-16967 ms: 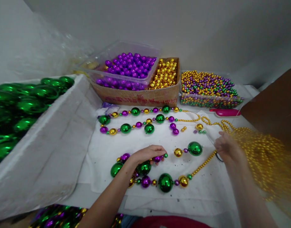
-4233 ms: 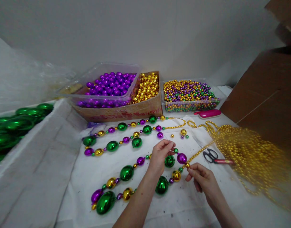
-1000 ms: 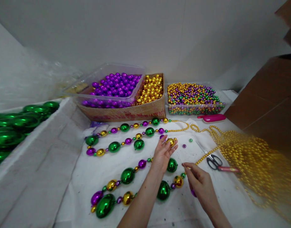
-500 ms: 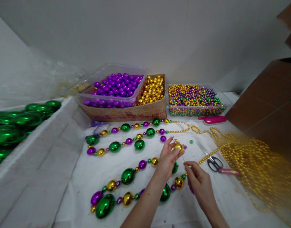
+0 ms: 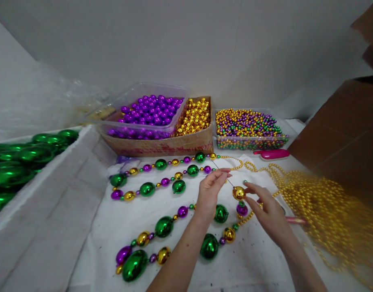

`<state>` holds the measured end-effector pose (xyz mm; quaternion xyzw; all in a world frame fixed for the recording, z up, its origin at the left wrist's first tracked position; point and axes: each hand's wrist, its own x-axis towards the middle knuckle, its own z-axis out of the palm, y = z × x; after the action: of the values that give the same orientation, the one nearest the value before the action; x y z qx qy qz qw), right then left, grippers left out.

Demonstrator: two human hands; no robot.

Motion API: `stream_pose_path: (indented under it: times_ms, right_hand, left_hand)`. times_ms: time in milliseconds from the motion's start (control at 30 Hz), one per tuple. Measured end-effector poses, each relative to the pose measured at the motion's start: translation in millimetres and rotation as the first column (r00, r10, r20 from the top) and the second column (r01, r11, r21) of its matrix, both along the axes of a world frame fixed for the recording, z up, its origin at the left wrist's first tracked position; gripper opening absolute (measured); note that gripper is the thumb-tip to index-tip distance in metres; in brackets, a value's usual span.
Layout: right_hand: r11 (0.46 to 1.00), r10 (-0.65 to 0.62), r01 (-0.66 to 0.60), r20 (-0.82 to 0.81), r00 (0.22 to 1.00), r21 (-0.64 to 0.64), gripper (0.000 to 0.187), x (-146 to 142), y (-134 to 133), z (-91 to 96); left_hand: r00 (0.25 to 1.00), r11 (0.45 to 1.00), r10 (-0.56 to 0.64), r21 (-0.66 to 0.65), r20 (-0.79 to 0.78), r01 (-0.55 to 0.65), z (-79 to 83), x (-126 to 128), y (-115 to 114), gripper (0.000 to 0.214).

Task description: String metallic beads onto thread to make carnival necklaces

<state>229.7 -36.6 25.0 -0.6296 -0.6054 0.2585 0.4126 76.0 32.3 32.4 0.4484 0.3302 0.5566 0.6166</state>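
Observation:
My left hand (image 5: 211, 190) is closed in a pinch on a thin needle (image 5: 215, 164), which slants down to the right. At its lower end sits a round shiny gold bead (image 5: 239, 194). My right hand (image 5: 267, 211) has thumb and fingertips at that bead's right side. Just below it hang a small green bead (image 5: 241, 203) and a purple bead (image 5: 242, 210). A green oval bead (image 5: 221, 213) lies under my left wrist. Around my forearms a strand of large beads (image 5: 163, 225) in green, gold and purple curves over the white cloth (image 5: 104, 227).
Behind stand a clear tub of purple beads (image 5: 153, 111), a box of gold beads (image 5: 195, 115) and a tub of small mixed beads (image 5: 247, 125). Gold bead chain (image 5: 314, 207) is heaped right, near a pink-handled tool (image 5: 275, 154). Green ovals (image 5: 19, 162) fill the left bin.
The gold bead has passed from my left fingers down to my right fingertips. My left hand has risen slightly along the needle; my right hand has moved up and right.

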Motion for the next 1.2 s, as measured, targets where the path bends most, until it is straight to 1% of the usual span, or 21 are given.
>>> stream_pose_path:
  times_ms: [67, 133, 200, 267, 300, 367, 433, 500, 533, 600, 667, 733, 800, 833, 900, 967, 1100, 1200]
  right_hand:
    - [0.995, 0.013, -0.014, 0.015, 1.0, 0.094, 0.034, -2.1, 2.3, 15.7]
    - [0.991, 0.046, -0.042, -0.024, 0.999, 0.129, 0.033, -7.8, 7.3, 27.2]
    - [0.994, 0.084, -0.078, -0.083, 0.993, 0.077, 0.028, -13.3, 14.4, 30.4]
    - [0.993, 0.11, -0.116, -0.177, 0.978, -0.028, 0.025, -14.7, 20.8, 25.4]
    - [0.989, 0.114, -0.132, -0.221, 0.969, -0.069, 0.026, -13.3, 22.9, 21.2]
    - [0.984, 0.114, -0.147, -0.282, 0.953, -0.101, 0.027, -7.4, 23.6, 13.0]
    - [0.982, 0.116, -0.158, -0.33, 0.937, -0.104, 0.026, -0.2, 21.0, 8.9]
    - [0.979, 0.087, -0.157, -0.428, 0.9, -0.13, 0.027, 5.1, 17.8, 10.2]
    - [0.977, 0.06, -0.153, -0.5, 0.864, -0.146, 0.028, 6.5, 16.8, 12.6]
    - [0.978, 0.019, -0.149, -0.654, 0.756, -0.143, 0.028, 6.8, 16.9, 19.0]
    - [0.983, 0.024, -0.158, -0.778, 0.628, -0.097, 0.026, 5.1, 19.3, 25.8]
    - [0.986, 0.044, -0.161, -0.85, 0.525, -0.049, 0.022, 3.7, 22.2, 31.4]
    - [0.99, 0.04, -0.141, -0.893, 0.448, -0.027, 0.019, 5.0, 23.7, 35.2]
    - [0.993, 0.031, -0.117, -0.91, 0.414, -0.02, 0.018, 7.2, 23.7, 36.4]
    - [0.999, 0.016, -0.054, -0.934, 0.358, -0.003, 0.014, 14.0, 22.1, 37.6]
    - [1.0, 0.01, 0.016, -0.946, 0.324, 0.016, 0.012, 22.3, 19.4, 37.0]
    - [0.995, 0.003, 0.098, -0.96, 0.281, 0.032, 0.011, 33.5, 12.7, 30.8]
    - [0.984, -0.006, 0.174, -0.96, 0.281, 0.045, 0.013, 35.8, 8.1, 22.7]
  left_hand:
    - [0.999, 0.996, -0.003, 0.092, -0.045, 0.008, 14.0, 1.8, 2.2, 0.014]
    - [0.997, 0.985, -0.036, 0.165, -0.068, 0.047, 28.4, 5.4, 3.0, 0.013]
    - [0.997, 0.975, -0.057, 0.21, -0.058, 0.068, 41.2, 8.8, 3.6, 0.012]
    - [0.999, 0.975, -0.05, 0.217, -0.019, 0.053, 50.2, 10.0, 4.9, 0.01]
    - [0.999, 0.978, -0.042, 0.206, 0.008, 0.039, 52.6, 9.6, 5.8, 0.009]
    - [0.998, 0.987, -0.031, 0.16, 0.058, 0.021, 52.6, 7.6, 8.4, 0.008]
    - [0.995, 0.994, -0.024, 0.104, 0.1, 0.014, 46.4, 4.9, 11.1, 0.009]
    - [0.99, 0.998, -0.041, 0.051, 0.136, 0.035, 35.4, 3.2, 12.9, 0.013]
    - [0.987, 0.998, -0.068, 0.023, 0.147, 0.065, 28.8, 3.0, 13.1, 0.016]
    - [0.977, 0.985, -0.167, -0.025, 0.133, 0.172, 14.4, 4.4, 11.9, 0.026]
    - [0.945, 0.945, -0.322, -0.037, 0.054, 0.324, -0.1, 7.9, 8.3, 0.036]
    - [0.877, 0.88, -0.475, -0.031, -0.068, 0.474, -13.0, 12.2, 3.1, 0.037]
    - [0.804, 0.823, -0.564, -0.043, -0.19, 0.567, -23.7, 15.7, -2.1, 0.031]
    - [0.776, 0.806, -0.585, -0.061, -0.238, 0.589, -28.2, 16.6, -4.3, 0.029]
    - [0.744, 0.797, -0.594, -0.099, -0.305, 0.595, -36.0, 16.8, -7.4, 0.026]
    - [0.728, 0.797, -0.593, -0.128, -0.344, 0.59, -42.4, 15.6, -8.8, 0.026]
    - [0.694, 0.803, -0.579, -0.153, -0.429, 0.575, -51.2, 13.7, -8.7, 0.031]
    - [0.641, 0.812, -0.541, -0.14, -0.545, 0.566, -54.0, 13.7, -7.8, 0.037]
